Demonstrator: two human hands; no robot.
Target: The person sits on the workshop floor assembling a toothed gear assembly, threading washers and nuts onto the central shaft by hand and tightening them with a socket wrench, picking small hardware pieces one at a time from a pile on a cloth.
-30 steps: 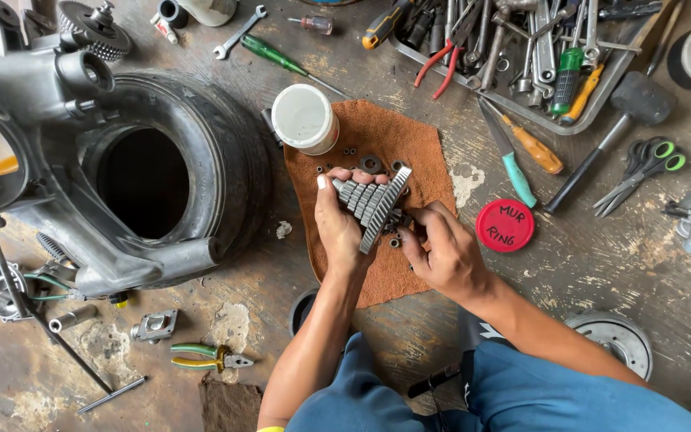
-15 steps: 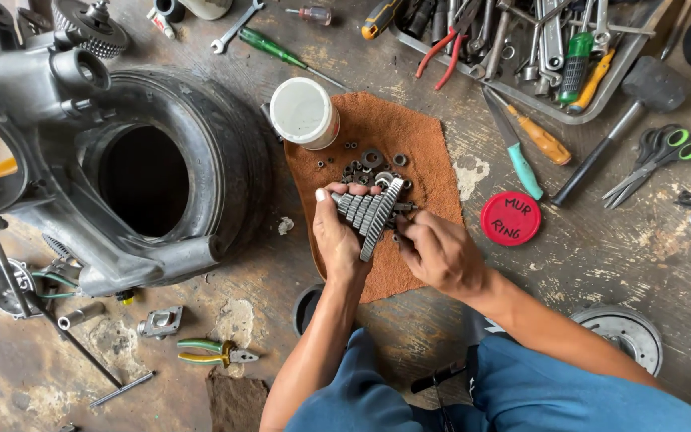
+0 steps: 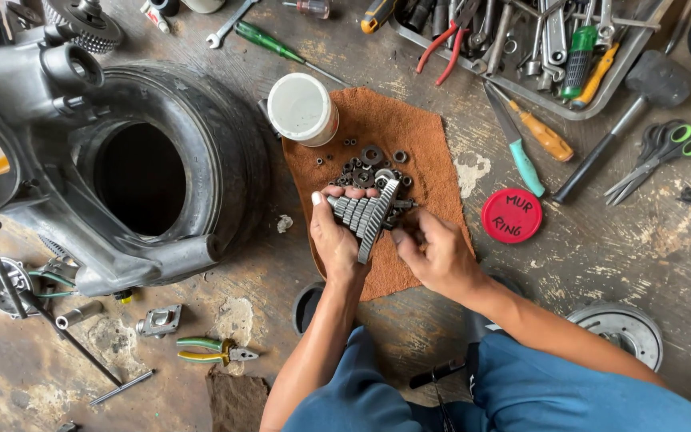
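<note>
the left hand (image 3: 336,240) holds a gear cluster (image 3: 368,214) above a brown cloth (image 3: 409,136) spread on the floor (image 3: 601,240). the fingers of this hand are curled around the cluster from its left and far side; fingertips (image 3: 351,192) show over the top edge, the thumb lies under it.

the cluster is a stepped stack of toothed gears. its long axis runs roughly left to right, small gears at the left inside the palm, the largest gear at the right, seen nearly edge-on and tilted.

the right hand (image 3: 433,256) lies just beside the cluster, at its right and near side. its fingers are bent narrow toward the big-gear end; whether they pinch a small part there cannot be told, since the fingertips are hidden behind the gear.

both hands are close to the cluster; the left carries it, the right meets the end of the axis.

loose washers (image 3: 371,160) lie on the cloth just beyond the cluster. a white jar (image 3: 302,108) stands at the far left corner of the cloth, a red lid (image 3: 512,216) lies on the floor to the right.
</note>
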